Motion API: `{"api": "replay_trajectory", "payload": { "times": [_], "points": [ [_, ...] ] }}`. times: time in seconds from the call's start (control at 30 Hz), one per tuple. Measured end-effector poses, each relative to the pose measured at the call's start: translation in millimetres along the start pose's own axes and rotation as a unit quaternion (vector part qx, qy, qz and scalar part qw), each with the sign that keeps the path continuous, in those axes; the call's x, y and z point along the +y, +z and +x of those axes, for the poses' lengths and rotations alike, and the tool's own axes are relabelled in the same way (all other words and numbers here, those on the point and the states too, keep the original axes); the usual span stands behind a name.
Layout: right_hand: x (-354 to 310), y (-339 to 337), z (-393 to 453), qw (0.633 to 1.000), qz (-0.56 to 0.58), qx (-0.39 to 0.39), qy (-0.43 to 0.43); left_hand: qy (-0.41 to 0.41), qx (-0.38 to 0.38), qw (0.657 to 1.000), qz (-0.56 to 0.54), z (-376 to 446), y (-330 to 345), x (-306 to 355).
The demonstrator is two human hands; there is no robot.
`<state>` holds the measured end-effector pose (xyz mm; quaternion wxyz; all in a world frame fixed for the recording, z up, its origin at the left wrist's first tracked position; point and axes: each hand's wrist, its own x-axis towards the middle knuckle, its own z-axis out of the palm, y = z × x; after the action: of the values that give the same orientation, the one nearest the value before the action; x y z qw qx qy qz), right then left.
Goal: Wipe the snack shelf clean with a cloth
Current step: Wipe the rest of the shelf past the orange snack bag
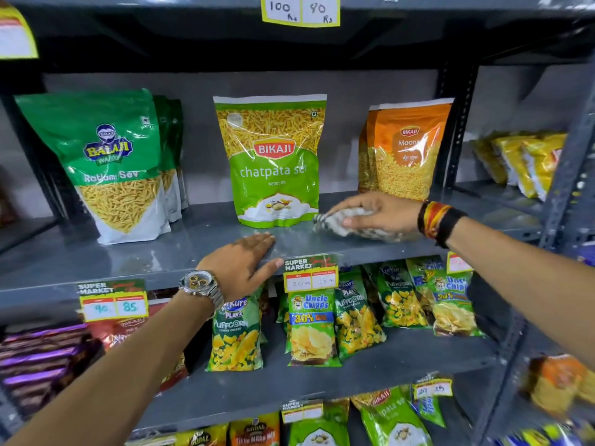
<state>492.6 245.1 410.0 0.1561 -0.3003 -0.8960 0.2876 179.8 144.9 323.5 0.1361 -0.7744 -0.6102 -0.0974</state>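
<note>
The fingers (346, 210) of the right hand (380, 210) lie spread and curled down over a crumpled grey-and-white cloth (354, 228), pinning it flat to the grey snack shelf (145, 252) rather than pinching it; the cloth bulges out under the palm and toward the thumb side. It sits on the bare strip of shelf between the green chatpata sev pouch (273, 162), just beside the fingertips, and the orange Bikaji pouch (405, 149) standing behind the wrist. The left hand (241, 262) holds nothing: its fingers are together and laid flat on the front edge of the same shelf, thumb hooked under the lip next to a yellow price tag (310, 275), which looks like bracing. Further left stands the green Balaji pouch (106, 162), with open shelf surface in front of it. My reading is that the wiping stroke is in hand on the right-hand part of the shelf, with the blur at the cloth suggesting motion. The next move probably calls for sweeping the cloth along the front strip toward the left hand, keeping pressure even and steering clear of the chatpata sev pouch so it does not tip; the surface beneath the standing pouches would need them lifted or slid aside.
</note>
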Motion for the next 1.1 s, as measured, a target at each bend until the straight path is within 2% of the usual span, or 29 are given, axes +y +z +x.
{"api": "replay_trajectory", "payload": {
  "times": [0.1, 0.17, 0.2, 0.27, 0.33, 0.4, 0.47, 0.53, 0.6, 0.67, 0.83, 1.1],
  "points": [
    [38.1, -18.0, 16.0, 0.987, -0.079, 0.122, 0.073, -0.006, -0.004, 1.000, -0.003, 1.2, -2.1, 1.1],
    [56.0, -12.8, 19.2, 0.979, -0.101, 0.133, 0.114, -0.010, -0.008, 1.000, -0.007, 1.4, -1.9, 0.9],
    [59.6, -8.2, 17.3, 0.980, -0.103, 0.131, 0.108, -0.010, -0.009, 1.000, -0.008, 1.0, -1.9, 1.3],
    [55.0, 1.3, 6.2, 0.989, -0.089, 0.098, 0.066, -0.009, -0.013, 1.000, -0.008, -0.3, -2.8, 2.8],
    [42.1, 2.8, -15.7, 0.996, -0.081, 0.012, 0.020, -0.010, -0.015, 1.000, -0.011, -1.5, -4.1, 4.1],
    [38.6, -12.0, -37.1, 0.997, -0.069, -0.027, 0.016, -0.015, -0.015, 1.000, -0.014, -1.8, -6.4, 6.5],
    [41.3, -40.6, -56.6, 0.999, -0.029, 0.012, 0.018, -0.021, -0.015, 1.000, -0.014, 2.8, -9.2, 16.3],
    [54.2, -71.2, -64.9, 0.995, 0.014, 0.097, 0.012, -0.015, -0.021, 1.000, -0.014, 16.3, -10.3, 36.3],
    [74.6, -93.6, -62.3, 0.985, 0.007, 0.171, 0.031, -0.002, -0.027, 0.999, -0.020, 37.1, -8.1, 63.2],
    [94.2, -101.6, -55.3, 0.979, -0.015, 0.195, 0.050, 0.005, -0.020, 0.999, -0.027, 60.3, -3.3, 93.0],
    [130.8, -91.9, -21.9, 0.985, -0.041, 0.160, 0.047, 0.008, -0.008, 0.999, -0.032, 105.4, 8.9, 150.0],
    [168.7, -78.2, 2.4, 0.993, -0.028, 0.116, 0.004, 0.000, -0.018, 1.000, -0.013, 117.7, 20.5, 153.3]
  ]
}}
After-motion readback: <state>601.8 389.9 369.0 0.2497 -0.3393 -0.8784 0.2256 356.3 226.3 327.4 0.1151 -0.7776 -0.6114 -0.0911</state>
